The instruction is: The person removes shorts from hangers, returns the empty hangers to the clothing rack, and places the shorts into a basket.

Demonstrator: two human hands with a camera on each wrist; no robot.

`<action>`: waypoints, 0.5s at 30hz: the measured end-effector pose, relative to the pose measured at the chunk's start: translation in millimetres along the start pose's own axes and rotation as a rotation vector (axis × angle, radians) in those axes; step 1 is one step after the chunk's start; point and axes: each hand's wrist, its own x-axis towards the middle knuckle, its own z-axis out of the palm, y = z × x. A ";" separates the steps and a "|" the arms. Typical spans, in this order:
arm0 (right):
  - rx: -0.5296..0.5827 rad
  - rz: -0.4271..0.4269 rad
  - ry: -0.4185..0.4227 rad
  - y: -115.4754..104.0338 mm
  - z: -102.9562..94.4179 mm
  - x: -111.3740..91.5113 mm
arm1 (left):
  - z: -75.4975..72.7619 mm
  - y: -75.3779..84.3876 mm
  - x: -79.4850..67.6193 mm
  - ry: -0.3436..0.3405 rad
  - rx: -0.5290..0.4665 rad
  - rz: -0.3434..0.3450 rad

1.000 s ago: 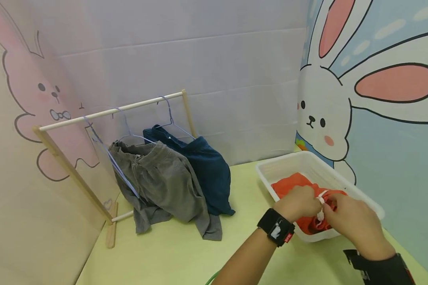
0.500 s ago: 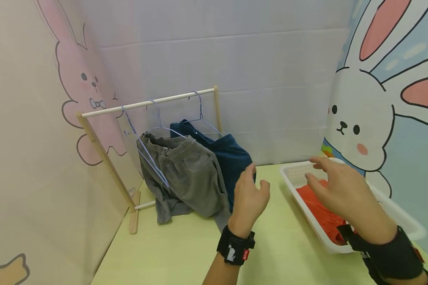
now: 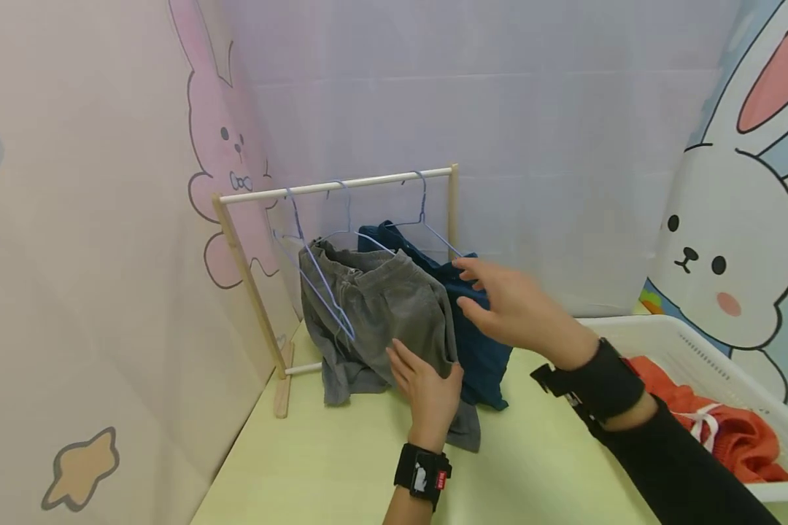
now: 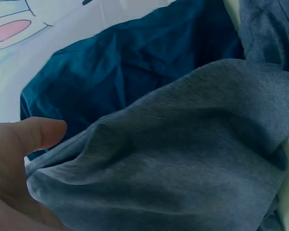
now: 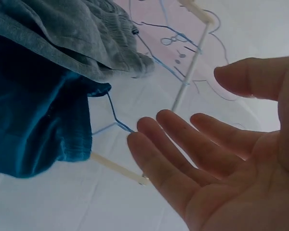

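Grey trousers [image 3: 394,299] hang from a blue wire hanger on the small wooden rack [image 3: 341,187]. Behind them, dark blue trousers [image 3: 479,357] hang from another hanger. In front of the grey pair an unloaded blue hanger [image 3: 325,281] tilts down from the bar. My left hand [image 3: 427,394] is at the lower part of the grey trousers, fingers extended and thumb apart; whether it touches the cloth I cannot tell. My right hand [image 3: 515,306] hovers in front of the dark blue trousers, and the right wrist view shows its loosely bent fingers [image 5: 168,168] holding nothing.
A white plastic basket [image 3: 689,328] at the right holds orange clothing [image 3: 716,423] with a white drawstring. The yellow-green tabletop [image 3: 315,467] meets a pale wall on the left. A white cloth backdrop [image 3: 565,146] stands behind the rack.
Both hands have let go of the orange clothing in the basket and moved left to the rack. The head view has turned left. The trousers still hang on the rack.
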 end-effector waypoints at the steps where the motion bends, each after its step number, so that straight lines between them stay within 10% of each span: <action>1: 0.003 0.001 0.006 1.6 6.9 10.4 | 1.8 -2.7 2.3 0.010 0.002 -0.006; 15: 0.093 0.067 0.102 27.2 99.9 92.2 | 30.9 -26.7 19.7 0.059 -0.008 -0.066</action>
